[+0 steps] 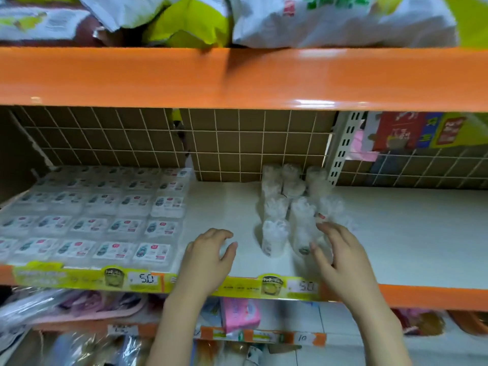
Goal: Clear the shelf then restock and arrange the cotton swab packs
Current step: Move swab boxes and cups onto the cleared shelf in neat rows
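White cotton swab packs (274,236) are flanked by the unclenched left hand (211,256) and right hand (340,256); upright neighbours could be toppled.

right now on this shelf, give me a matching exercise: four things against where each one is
Things:
1 flat labelled packs
2 upright white packs
3 left hand
4 right hand

Places:
A on the bare shelf left of the upright packs
B against the front upright packs
C in rows at the shelf's left
D clustered mid-shelf, back to front

Pairs: 1-C, 2-D, 3-A, 4-B
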### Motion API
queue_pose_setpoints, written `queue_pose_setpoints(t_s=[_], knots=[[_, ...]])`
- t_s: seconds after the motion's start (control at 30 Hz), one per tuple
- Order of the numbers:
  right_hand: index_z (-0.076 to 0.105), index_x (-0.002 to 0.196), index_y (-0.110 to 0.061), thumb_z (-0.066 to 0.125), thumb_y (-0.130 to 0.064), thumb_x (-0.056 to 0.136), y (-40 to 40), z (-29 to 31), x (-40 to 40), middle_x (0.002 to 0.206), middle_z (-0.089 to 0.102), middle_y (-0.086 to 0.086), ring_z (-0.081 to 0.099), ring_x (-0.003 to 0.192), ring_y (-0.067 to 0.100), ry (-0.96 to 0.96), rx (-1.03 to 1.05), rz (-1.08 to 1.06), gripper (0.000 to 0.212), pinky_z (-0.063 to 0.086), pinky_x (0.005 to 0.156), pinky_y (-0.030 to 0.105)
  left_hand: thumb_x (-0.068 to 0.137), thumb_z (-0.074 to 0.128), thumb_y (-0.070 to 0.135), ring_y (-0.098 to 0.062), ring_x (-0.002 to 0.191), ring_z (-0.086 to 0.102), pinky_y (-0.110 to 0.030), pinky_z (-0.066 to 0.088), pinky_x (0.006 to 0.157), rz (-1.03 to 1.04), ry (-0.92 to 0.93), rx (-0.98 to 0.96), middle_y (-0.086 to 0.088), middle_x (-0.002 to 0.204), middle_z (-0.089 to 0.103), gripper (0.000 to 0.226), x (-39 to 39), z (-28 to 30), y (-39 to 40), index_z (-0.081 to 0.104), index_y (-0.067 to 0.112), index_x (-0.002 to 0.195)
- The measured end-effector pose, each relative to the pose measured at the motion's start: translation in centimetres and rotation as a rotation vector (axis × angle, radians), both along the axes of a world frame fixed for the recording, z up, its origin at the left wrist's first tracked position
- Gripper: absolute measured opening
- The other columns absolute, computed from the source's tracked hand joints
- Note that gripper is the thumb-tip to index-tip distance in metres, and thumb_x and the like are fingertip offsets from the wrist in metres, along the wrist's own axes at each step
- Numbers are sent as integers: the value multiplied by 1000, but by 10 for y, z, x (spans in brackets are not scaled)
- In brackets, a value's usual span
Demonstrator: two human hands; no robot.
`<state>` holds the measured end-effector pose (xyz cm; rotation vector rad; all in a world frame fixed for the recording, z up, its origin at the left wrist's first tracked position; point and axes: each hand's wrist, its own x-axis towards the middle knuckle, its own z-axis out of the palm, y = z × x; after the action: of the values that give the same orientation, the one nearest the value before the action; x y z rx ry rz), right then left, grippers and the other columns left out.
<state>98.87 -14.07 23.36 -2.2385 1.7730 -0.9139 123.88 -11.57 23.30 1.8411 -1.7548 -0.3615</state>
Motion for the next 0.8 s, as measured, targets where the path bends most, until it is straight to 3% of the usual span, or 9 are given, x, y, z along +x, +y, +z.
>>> queue_pose_setpoints(t_s=[0.3, 0.5, 0.63, 0.8], knots=[[57, 124, -11, 35, -47, 81, -3, 4, -24, 125, 57, 7, 53, 113, 28, 49, 59, 4, 60, 42, 97, 38, 82, 49, 41, -24, 100, 61, -41, 48, 88, -40, 51, -16, -4, 107, 66, 43, -27, 20, -26, 66, 14, 111], [55, 127, -11, 42, -39, 81, -4, 9, -48, 128, 56, 7, 52, 116, 27, 61, 91, -29, 55, 38, 99, 34, 80, 48, 47, -27, 94, 61, -36, 49, 83, -69, 70, -30, -5, 104, 65, 47, -50, 18, -37, 67, 13, 106], [57, 124, -10, 34, -45, 81, -7, 8, -82, 125, 58, 7, 54, 113, 28, 86, 70, -46, 60, 40, 97, 34, 86, 65, 20, -26, 101, 57, -22, 35, 79, -32, 52, -75, -7, 111, 59, 23, -71, 18, -49, 67, 9, 106], [51, 131, -15, 29, -51, 81, -13, 6, -150, 133, 52, 3, 48, 121, 22, 73, 122, -39, 66, 35, 103, 33, 78, 51, 38, -34, 101, 57, -37, 45, 86, 22, 58, -136, -14, 110, 60, 42, -128, 20, -57, 69, 8, 100]])
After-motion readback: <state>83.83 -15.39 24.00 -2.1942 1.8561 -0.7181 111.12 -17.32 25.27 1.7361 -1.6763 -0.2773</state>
